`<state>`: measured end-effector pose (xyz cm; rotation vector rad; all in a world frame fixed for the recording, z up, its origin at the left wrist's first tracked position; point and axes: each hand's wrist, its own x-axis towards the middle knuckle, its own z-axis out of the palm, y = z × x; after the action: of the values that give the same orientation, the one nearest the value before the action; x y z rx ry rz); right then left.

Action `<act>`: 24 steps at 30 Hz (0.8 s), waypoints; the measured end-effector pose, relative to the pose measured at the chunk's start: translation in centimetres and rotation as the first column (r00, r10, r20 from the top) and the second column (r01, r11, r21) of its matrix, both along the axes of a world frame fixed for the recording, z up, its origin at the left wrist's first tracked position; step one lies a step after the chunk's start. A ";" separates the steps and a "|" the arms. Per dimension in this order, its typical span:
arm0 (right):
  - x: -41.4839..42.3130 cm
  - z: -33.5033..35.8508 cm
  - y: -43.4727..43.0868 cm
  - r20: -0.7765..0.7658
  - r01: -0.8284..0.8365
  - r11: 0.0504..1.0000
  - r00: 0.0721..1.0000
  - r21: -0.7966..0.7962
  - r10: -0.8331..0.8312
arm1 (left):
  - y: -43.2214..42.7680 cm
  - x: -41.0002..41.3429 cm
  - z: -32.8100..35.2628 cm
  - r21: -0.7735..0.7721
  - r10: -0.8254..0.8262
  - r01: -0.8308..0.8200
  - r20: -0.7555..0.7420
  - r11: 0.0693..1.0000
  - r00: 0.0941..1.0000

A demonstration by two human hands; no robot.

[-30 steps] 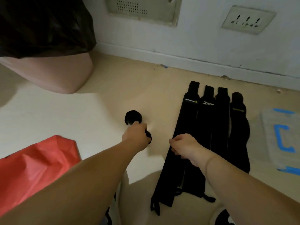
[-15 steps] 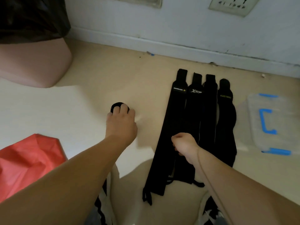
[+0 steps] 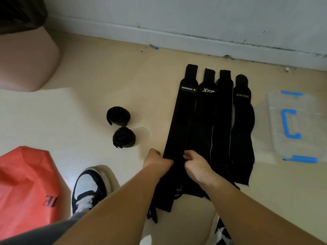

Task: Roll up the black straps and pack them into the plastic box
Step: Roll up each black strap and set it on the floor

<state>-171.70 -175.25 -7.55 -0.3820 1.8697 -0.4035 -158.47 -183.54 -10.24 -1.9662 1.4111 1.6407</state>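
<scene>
Starting the third roll: left hand [image 3: 155, 160] and right hand [image 3: 196, 165] both pinch the near part of the leftmost flat strap [image 3: 184, 121] on the floor, two rolled straps [image 3: 118, 116] lying just left, plastic box [image 3: 315, 124] right of the row; next, curl that end tightly toward the wall.

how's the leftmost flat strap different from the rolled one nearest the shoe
The leftmost flat strap lies stretched out; the rolled strap is wound into a coil. The flat strap shows a white label near its far end; the rolled strap shows none. The left hand and right hand grip the flat strap; the rolled strap sits untouched. Both are black and lie on the floor.
</scene>
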 end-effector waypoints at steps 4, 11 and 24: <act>-1.0 0.3 -0.2 0.091 0.125 0.992 0.988 -0.020 -0.123 | 0.1 -1.5 -0.5 0.118 0.039 -0.031 -0.074 0.993 0.997; -0.5 1.4 -0.6 0.082 0.095 0.995 0.992 -0.024 -0.092 | 0.3 -1.4 0.3 -0.002 0.014 -0.014 -0.142 1.000 0.990; 2.6 14.3 -6.7 0.291 0.559 0.817 0.812 -0.138 -0.506 | -6.3 -0.5 18.0 -0.063 0.185 -0.237 -0.448 0.969 0.875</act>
<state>-169.10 -181.91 6.75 0.0701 1.6715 -1.0043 -159.00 -189.83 7.71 -1.9490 1.5067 2.2671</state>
